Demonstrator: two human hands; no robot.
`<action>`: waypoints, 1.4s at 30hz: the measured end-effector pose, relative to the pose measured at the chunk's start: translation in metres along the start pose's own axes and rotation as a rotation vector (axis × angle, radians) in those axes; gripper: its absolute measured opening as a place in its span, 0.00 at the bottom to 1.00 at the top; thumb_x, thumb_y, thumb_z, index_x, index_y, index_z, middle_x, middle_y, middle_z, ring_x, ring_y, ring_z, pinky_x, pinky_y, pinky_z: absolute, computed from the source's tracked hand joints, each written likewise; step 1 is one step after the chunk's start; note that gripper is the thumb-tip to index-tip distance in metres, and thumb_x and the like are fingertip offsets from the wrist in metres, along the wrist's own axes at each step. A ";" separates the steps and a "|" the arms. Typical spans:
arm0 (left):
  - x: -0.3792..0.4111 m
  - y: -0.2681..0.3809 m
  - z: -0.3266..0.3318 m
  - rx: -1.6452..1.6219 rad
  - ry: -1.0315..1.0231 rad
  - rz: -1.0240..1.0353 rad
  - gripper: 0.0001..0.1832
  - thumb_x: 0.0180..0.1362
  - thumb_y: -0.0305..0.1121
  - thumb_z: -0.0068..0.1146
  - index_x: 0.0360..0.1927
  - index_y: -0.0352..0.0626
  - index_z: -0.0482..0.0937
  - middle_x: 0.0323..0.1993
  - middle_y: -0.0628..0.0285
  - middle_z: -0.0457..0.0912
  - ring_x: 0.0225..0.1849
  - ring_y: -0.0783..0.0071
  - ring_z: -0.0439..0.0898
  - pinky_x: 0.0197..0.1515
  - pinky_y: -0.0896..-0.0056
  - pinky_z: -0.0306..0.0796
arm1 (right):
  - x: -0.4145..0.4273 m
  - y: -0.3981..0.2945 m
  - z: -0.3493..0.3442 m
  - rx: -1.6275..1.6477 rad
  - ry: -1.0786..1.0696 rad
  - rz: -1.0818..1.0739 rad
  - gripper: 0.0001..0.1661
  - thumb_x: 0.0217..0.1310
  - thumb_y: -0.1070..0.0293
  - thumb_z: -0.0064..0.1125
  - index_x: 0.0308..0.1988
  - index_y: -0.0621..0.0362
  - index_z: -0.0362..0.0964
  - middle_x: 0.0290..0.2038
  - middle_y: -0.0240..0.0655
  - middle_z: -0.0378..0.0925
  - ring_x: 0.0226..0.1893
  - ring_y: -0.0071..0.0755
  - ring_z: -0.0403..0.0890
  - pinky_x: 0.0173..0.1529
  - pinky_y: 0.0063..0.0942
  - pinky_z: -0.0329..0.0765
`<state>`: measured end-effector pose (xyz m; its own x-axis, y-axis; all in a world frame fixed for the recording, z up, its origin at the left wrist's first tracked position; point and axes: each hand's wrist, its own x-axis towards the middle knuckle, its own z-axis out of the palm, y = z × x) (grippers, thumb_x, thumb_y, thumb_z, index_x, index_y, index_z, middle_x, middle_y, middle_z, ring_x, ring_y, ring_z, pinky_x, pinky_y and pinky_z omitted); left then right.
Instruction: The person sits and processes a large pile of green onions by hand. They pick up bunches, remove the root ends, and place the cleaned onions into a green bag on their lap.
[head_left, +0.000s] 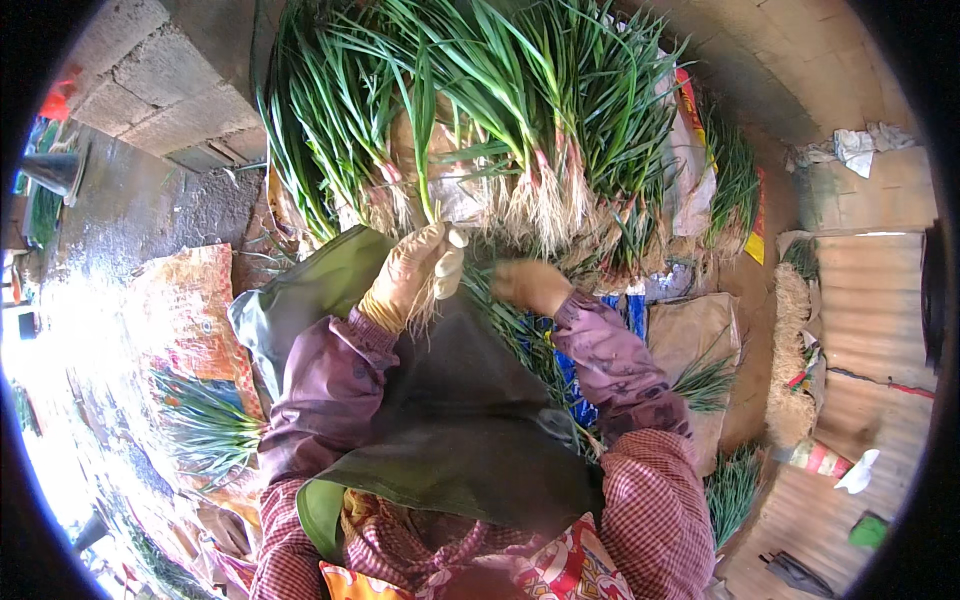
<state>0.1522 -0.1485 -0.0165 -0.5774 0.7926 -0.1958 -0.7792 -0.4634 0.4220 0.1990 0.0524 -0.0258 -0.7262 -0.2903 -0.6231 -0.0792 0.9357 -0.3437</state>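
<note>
My left hand (420, 266), in a pale rubber glove, is closed around a green garlic plant (423, 127), whose leaves point away from me and whose roots hang below the fist. Right of it my right hand (531, 286) is blurred, over loose green leaves on the dark apron (465, 360) across my lap; whether it holds anything I cannot tell. A large pile of green garlic (555, 172) with pale roots and reddish stem bases lies beyond both hands.
Woven sacks (191, 315) and a small green bunch (214, 427) lie at the left. Concrete blocks (165, 82) stand at the upper left. A brown sack (694, 334) with green leaves lies at the right, before corrugated sheeting (870, 300). The floor at far left looks wet.
</note>
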 end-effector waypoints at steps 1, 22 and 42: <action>0.000 -0.003 0.002 0.039 0.029 -0.016 0.16 0.64 0.45 0.42 0.36 0.43 0.73 0.16 0.71 0.65 0.15 0.81 0.62 0.17 0.81 0.56 | 0.001 0.001 -0.004 0.079 0.278 -0.009 0.20 0.54 0.63 0.54 0.48 0.54 0.70 0.37 0.37 0.77 0.36 0.35 0.78 0.39 0.33 0.76; 0.022 -0.018 -0.002 0.134 0.102 -0.033 0.19 0.63 0.41 0.46 0.50 0.38 0.72 0.13 0.72 0.60 0.19 0.80 0.66 0.22 0.78 0.62 | 0.052 0.041 -0.131 0.029 0.722 0.462 0.19 0.60 0.49 0.46 0.35 0.53 0.71 0.25 0.36 0.76 0.24 0.32 0.78 0.30 0.33 0.76; -0.005 -0.005 0.010 -0.384 -0.187 0.108 0.14 0.67 0.41 0.35 0.33 0.43 0.67 0.13 0.75 0.57 0.11 0.85 0.55 0.15 0.80 0.53 | 0.054 0.020 0.034 0.104 0.130 -0.432 0.19 0.62 0.57 0.43 0.46 0.52 0.74 0.40 0.37 0.77 0.42 0.44 0.77 0.49 0.37 0.71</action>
<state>0.1616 -0.1462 -0.0089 -0.6342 0.7731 0.0098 -0.7711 -0.6334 0.0651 0.1812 0.0489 -0.0908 -0.7216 -0.6158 -0.3165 -0.3293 0.7074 -0.6254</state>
